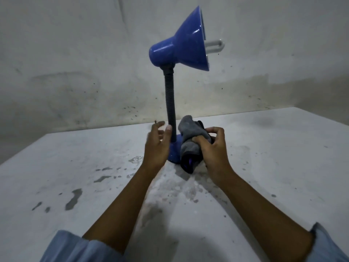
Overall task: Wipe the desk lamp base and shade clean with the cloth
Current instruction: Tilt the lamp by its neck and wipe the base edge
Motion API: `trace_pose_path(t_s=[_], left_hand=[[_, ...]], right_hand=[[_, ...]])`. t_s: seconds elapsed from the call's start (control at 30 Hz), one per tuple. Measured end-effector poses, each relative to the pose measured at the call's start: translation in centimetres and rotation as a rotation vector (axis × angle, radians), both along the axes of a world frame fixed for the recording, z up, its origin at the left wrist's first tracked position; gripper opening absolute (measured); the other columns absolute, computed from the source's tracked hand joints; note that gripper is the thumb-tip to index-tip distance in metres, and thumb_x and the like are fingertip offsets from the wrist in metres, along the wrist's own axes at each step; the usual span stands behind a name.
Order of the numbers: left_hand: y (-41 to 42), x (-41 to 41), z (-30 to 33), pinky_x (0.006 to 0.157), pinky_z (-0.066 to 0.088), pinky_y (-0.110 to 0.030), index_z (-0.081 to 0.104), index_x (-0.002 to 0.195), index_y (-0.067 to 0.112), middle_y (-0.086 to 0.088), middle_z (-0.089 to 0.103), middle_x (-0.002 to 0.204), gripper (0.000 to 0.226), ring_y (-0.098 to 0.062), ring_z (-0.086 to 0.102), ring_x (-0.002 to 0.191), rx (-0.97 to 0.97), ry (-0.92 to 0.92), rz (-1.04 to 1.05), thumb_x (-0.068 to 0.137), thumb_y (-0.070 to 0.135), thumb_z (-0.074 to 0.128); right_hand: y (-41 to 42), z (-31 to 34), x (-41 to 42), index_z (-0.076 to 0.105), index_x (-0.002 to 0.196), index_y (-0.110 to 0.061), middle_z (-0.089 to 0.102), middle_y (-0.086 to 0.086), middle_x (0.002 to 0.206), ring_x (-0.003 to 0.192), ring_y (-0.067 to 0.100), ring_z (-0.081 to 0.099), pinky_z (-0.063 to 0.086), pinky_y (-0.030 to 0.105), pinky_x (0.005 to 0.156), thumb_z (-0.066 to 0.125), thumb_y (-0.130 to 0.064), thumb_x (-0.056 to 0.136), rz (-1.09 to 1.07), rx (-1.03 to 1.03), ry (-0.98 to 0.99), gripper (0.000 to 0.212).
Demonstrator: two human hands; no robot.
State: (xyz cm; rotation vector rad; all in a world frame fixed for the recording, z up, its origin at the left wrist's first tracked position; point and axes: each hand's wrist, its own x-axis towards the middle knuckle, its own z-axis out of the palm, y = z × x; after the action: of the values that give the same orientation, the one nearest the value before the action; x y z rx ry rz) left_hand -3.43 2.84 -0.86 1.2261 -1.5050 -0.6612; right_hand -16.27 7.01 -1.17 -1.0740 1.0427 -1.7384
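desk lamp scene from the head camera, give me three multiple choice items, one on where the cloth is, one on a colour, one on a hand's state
1. Where is the bunched grey cloth?
A. draped over the shade
B. against the round blue lamp base
C. lying by the left sleeve

2. What colour is the glossy cone-shaped lamp shade?
A. red
B. white
C. blue

3. How is the left hand?
A. open, fingers loosely spread beside the ribbed black lamp neck
B. gripping the cloth
C. flat on the grey speckled tabletop

Answers:
1 B, the cloth covers the right side of the base, gripped by the right hand.
2 C, the shade matches the blue base.
3 A, it holds nothing and its fingers are apart.
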Motion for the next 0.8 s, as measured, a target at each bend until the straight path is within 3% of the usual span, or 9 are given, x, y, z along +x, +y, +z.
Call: trace_pose_path(t_s=[0.13, 0.2, 0.3, 0.37, 0.43, 0.5, 0.57, 0.63, 0.8], left_hand=[[3.5, 0.7, 0.7, 0.075, 0.056, -0.022, 0.060, 0.109, 0.020, -0.006, 0.069, 0.101, 0.050, -0.014, 0.068, 0.092, 0.323, 0.454, -0.385, 0.095, 0.054, 0.026], [3.5, 1.0, 0.4, 0.076, 0.057, -0.027, 0.059, 0.112, 0.016, -0.010, 0.069, 0.106, 0.051, -0.019, 0.069, 0.096, 0.323, 0.581, -0.366, 0.093, 0.055, 0.034], [2.5, 2.3, 0.5, 0.070, 0.057, -0.032, 0.040, 0.129, 0.018, -0.013, 0.058, 0.120, 0.046, -0.025, 0.065, 0.098, 0.264, 0.664, -0.190, 0.092, 0.044, 0.049], [1.6, 3.5, 0.8, 0.064, 0.054, -0.026, 0.032, 0.134, 0.019, -0.012, 0.052, 0.126, 0.049, -0.021, 0.061, 0.097, 0.203, 0.570, -0.087, 0.093, 0.037, 0.051], [0.7, 4.6, 0.6, 0.068, 0.051, -0.024, 0.027, 0.133, 0.023, -0.010, 0.049, 0.130, 0.050, -0.018, 0.058, 0.097, 0.118, 0.397, 0.000, 0.092, 0.033, 0.054], [0.3, 5.3, 0.2, 0.075, 0.048, -0.025, 0.027, 0.131, 0.024, -0.008, 0.050, 0.130, 0.050, -0.017, 0.057, 0.096, 0.062, 0.196, 0.053, 0.091, 0.033, 0.056], [-0.1, 5.5, -0.3, 0.078, 0.042, -0.026, 0.032, 0.130, 0.022, -0.006, 0.053, 0.127, 0.048, -0.016, 0.054, 0.096, 0.059, 0.002, 0.081, 0.090, 0.034, 0.056], [-0.4, 5.6, -0.7, 0.077, 0.039, -0.023, 0.037, 0.131, 0.020, -0.004, 0.055, 0.125, 0.046, -0.013, 0.050, 0.094, 0.055, -0.189, 0.090, 0.091, 0.035, 0.055], [-1.6, 6.5, -0.7, 0.081, 0.036, -0.020, 0.043, 0.130, 0.020, -0.002, 0.059, 0.125, 0.043, -0.010, 0.048, 0.093, -0.033, -0.481, 0.082, 0.091, 0.033, 0.055]], right_hand=[[0.7, -0.1, 2.3, 0.050, 0.105, -0.013, 0.062, 0.010, 0.102, 0.084, 0.019, 0.067, 0.057, 0.023, 0.065, 0.065, -0.012, 0.084, 0.060, 0.006, 0.080, 0.026], [0.5, -0.5, 3.3, 0.057, 0.101, -0.013, 0.066, 0.005, 0.097, 0.088, 0.015, 0.067, 0.056, 0.022, 0.072, 0.066, -0.020, 0.085, 0.097, -0.030, 0.283, 0.020], [-0.7, -0.4, 3.3, 0.067, 0.091, -0.014, 0.069, 0.000, 0.090, 0.088, 0.010, 0.065, 0.052, 0.023, 0.080, 0.062, -0.029, 0.088, 0.191, -0.073, 0.443, 0.017], [-2.9, -0.3, 2.1, 0.068, 0.093, -0.015, 0.069, -0.001, 0.093, 0.091, 0.012, 0.062, 0.047, 0.027, 0.085, 0.061, -0.032, 0.088, 0.053, -0.026, 0.581, 0.020], [-5.1, -0.3, 0.7, 0.060, 0.115, -0.017, 0.063, 0.000, 0.115, 0.108, 0.017, 0.057, 0.043, 0.030, 0.094, 0.060, -0.042, 0.086, -0.092, 0.107, 0.849, 0.039], [-6.8, -0.4, -0.1, 0.048, 0.131, -0.019, 0.055, -0.002, 0.132, 0.122, 0.020, 0.050, 0.039, 0.034, 0.100, 0.058, -0.054, 0.083, -0.066, 0.177, 1.026, 0.060], [-8.5, -0.4, -0.1, 0.043, 0.135, -0.022, 0.054, -0.002, 0.134, 0.123, 0.021, 0.050, 0.039, 0.035, 0.100, 0.058, -0.063, 0.078, 0.039, 0.165, 1.108, 0.072], [-9.7, -0.4, 0.5, 0.047, 0.129, -0.025, 0.061, -0.001, 0.125, 0.114, 0.020, 0.057, 0.043, 0.038, 0.099, 0.058, -0.065, 0.076, 0.153, 0.134, 1.050, 0.068], [-12.1, -0.9, 0.5, 0.057, 0.099, -0.028, 0.072, -0.001, 0.092, 0.092, 0.020, 0.065, 0.047, 0.044, 0.093, 0.053, -0.050, 0.088, 0.177, 0.024, 0.922, 0.025]])
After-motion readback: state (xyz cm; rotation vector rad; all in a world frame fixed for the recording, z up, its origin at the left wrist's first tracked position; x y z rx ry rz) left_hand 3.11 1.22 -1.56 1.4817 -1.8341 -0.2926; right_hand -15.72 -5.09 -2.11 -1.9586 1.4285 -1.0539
